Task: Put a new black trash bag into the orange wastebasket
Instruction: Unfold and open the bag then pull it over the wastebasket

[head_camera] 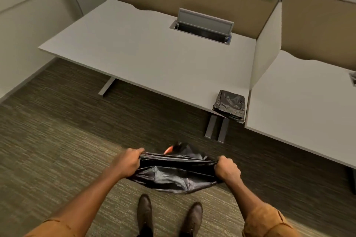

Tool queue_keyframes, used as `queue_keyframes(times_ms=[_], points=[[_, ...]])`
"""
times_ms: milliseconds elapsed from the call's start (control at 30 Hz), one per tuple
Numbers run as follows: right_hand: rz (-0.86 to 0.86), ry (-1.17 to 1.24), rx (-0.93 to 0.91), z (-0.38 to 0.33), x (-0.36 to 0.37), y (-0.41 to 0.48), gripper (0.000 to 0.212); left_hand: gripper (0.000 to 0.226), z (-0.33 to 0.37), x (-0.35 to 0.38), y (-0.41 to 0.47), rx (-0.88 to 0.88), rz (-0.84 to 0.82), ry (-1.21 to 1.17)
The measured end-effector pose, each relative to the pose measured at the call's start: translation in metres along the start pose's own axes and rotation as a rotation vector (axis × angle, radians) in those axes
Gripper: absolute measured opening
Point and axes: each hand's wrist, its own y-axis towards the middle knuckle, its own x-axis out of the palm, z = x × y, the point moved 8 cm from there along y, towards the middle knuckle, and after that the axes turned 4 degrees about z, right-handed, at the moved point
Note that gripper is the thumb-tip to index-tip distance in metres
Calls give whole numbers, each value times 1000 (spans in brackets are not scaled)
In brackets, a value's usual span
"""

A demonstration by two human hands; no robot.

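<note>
A black trash bag is stretched taut between my two hands, low over the carpet in front of my shoes. My left hand grips its left edge and my right hand grips its right edge. Only a small orange sliver of the wastebasket shows just behind the bag's upper edge; the rest is hidden by the black plastic. Whether the bag sits over the basket's rim I cannot tell.
A stack of folded black bags lies on the near right corner of the grey desk. Desk legs stand just beyond the basket. A second desk is at the right, behind a divider. Carpet spreads to the left.
</note>
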Motion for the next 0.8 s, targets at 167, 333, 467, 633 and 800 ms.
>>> queue_keyframes(times_ms=[167,333,467,633,800], points=[[177,402,129,5,-14,-2,22,24,-21,-14,8,-295,212,-416],[254,567,285,0,-30,8,34,33,-32,-19,11,-593,288,-662],[305,627,360,7,-38,18,44,29,-38,-11,9,-682,282,-641],[410,565,310,10,-49,18,41,25,-37,1,2,-734,261,-581],[353,580,419,27,-27,24,45,32,-38,30,9,-898,292,-993]])
